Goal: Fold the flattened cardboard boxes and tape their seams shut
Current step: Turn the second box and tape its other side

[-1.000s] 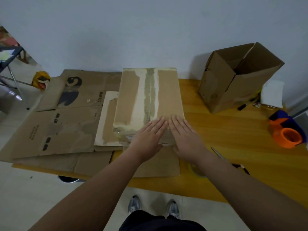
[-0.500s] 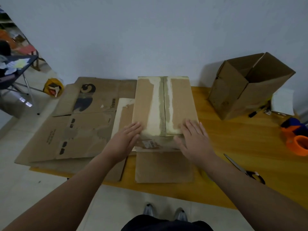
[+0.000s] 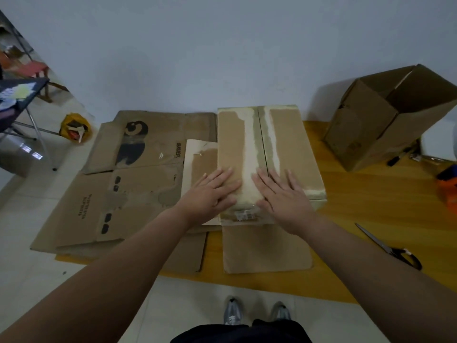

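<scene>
A folded brown cardboard box (image 3: 289, 144) stands on the yellow table (image 3: 371, 219), its two top flaps meeting along a centre seam edged with pale old tape marks. My left hand (image 3: 212, 191) lies flat on the near left part of its top, fingers straight. My right hand (image 3: 284, 194) lies flat on the near right part, beside the seam. One bottom flap (image 3: 267, 248) sticks out flat toward me under the box. Several flattened cardboard boxes (image 3: 118, 194) are spread to the left.
An open erected box (image 3: 385, 120) lies tilted at the back right. Scissors (image 3: 388, 246) rest on the table at the right. An orange and blue tape dispenser (image 3: 448, 184) sits at the right edge. A marker (image 3: 398, 158) lies near the open box.
The view has shifted and the box appears further right. Both hands slid from the box's near edge onto its top and lie flat either side of the seam.
</scene>
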`<action>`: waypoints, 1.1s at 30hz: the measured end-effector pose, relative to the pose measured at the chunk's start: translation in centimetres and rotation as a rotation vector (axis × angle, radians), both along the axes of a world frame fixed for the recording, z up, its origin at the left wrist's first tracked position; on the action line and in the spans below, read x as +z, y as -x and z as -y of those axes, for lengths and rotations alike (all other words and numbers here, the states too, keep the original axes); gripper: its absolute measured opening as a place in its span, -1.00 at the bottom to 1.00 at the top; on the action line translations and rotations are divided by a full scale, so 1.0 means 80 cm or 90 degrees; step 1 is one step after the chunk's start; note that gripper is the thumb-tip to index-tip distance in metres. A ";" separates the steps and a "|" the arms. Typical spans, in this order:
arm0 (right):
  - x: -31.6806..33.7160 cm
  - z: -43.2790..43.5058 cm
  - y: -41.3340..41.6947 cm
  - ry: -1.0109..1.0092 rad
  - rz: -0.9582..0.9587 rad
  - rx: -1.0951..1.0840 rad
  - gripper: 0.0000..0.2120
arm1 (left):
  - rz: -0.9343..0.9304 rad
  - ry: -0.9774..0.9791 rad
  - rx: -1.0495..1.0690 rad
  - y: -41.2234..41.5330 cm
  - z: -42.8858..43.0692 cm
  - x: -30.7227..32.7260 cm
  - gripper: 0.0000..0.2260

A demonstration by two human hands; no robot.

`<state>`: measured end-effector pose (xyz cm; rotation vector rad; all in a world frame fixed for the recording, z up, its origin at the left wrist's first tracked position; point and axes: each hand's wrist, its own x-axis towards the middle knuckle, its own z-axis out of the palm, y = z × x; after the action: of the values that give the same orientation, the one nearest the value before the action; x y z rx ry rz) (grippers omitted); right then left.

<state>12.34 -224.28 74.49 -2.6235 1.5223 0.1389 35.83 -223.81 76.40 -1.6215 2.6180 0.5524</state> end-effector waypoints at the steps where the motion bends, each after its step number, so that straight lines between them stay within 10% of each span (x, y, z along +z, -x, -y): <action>1: -0.001 0.000 -0.001 0.015 -0.008 0.008 -0.21 | 0.025 0.006 -0.016 -0.002 0.000 0.000 -0.50; 8: -0.005 -0.012 -0.007 0.048 -0.035 -0.006 -0.40 | 0.178 0.151 -0.075 0.004 -0.009 -0.004 -0.36; 19: 0.002 -0.022 -0.073 0.047 0.017 -0.100 -0.28 | -0.037 0.070 -0.013 -0.002 -0.010 -0.009 -0.21; 33: -0.014 -0.016 0.031 0.085 -0.043 -0.040 -0.44 | 0.010 0.104 0.134 0.046 -0.035 -0.004 -0.18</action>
<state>9.87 -223.03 73.37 -2.6948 1.6895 0.1251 32.17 -221.01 76.09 -1.9556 2.5584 0.3355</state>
